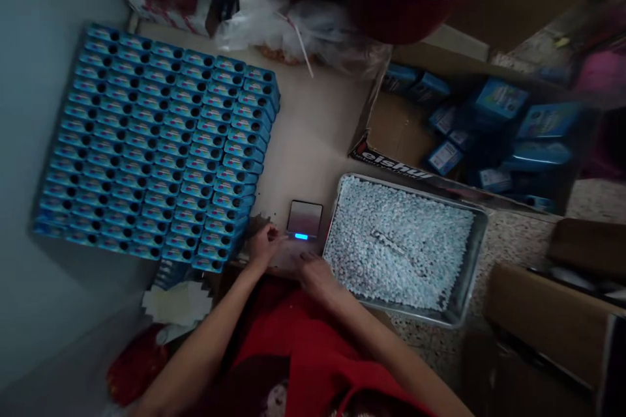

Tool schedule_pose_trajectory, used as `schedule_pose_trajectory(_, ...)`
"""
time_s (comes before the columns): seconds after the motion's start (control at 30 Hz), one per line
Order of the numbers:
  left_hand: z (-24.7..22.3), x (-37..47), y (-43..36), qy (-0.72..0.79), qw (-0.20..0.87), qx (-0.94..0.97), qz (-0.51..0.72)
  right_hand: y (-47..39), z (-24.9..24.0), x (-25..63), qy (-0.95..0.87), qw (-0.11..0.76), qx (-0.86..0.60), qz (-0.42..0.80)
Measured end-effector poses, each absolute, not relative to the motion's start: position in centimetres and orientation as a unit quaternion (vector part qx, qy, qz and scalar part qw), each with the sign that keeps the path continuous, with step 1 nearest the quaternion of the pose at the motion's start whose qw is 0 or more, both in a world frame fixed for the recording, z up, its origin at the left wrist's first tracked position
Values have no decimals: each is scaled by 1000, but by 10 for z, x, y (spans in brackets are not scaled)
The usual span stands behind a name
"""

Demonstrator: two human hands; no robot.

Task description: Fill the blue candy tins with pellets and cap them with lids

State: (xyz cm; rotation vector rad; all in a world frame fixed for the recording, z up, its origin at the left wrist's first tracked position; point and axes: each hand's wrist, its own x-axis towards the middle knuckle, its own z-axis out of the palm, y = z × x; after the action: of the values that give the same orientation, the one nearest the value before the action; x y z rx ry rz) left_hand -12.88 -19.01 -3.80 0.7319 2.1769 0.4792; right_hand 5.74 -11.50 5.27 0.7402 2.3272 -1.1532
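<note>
A small digital scale [304,217] with a lit blue display lies on the table in front of me. My left hand [264,246] is at its lower left corner, fingers curled together; what they hold, if anything, is too dark to make out. Just below the display rests my right hand [315,272], palm down with the fingers loosely stretched over the table edge. To the right, a metal tray [460,313] is full of small pale blue and white pellets [401,241], with a narrow strip-like object lying on them. Rows of small blue boxes [161,143] with dark round holes stand at the left.
An open cardboard carton [391,166] with several blue packages sits beyond the tray. Metal bowls [411,6] and clear plastic bags [313,32] are at the back. Another carton [548,319] stands at the lower right, and a wall [29,143] runs along the left.
</note>
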Motion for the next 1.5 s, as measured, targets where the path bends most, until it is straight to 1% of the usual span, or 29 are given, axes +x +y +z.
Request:
schedule_pose_trajectory(0.1,-53,-124,-188,853,385,271,223,-117,51,79,838,234,278,-408)
schedule_pose_trajectory(0.23,-60,-124,-189,858,380,272,215,-120,50,107,826,247,316,-396)
schedule_pose_trajectory(0.53,-61,-116,-187,870,343,313,165,-130,52,125,808,202,373,-409)
schedule_pose_trajectory(0.63,-63,-115,-185,870,347,311,163,-133,55,128,806,199,377,-411)
schedule_pose_trajectory(0.73,-64,-115,-184,866,351,314,168,-130,56,139,802,176,398,-408)
schedule_pose_trajectory(0.97,-53,-128,-184,847,364,330,202,-125,53,197,786,125,452,-402)
schedule_pose_trajectory(1.07,-45,-136,-185,843,360,345,204,-129,50,221,785,120,462,-396)
schedule_pose_trajectory(1.17,-39,-137,-187,837,353,374,187,-135,47,235,781,125,468,-395)
schedule_pose_trajectory(1.33,-31,-119,-207,816,329,451,152,-147,46,234,784,105,457,-407)
schedule_pose_trajectory(1.5,-27,-104,-228,743,256,616,51,-154,46,229,788,103,435,-423)
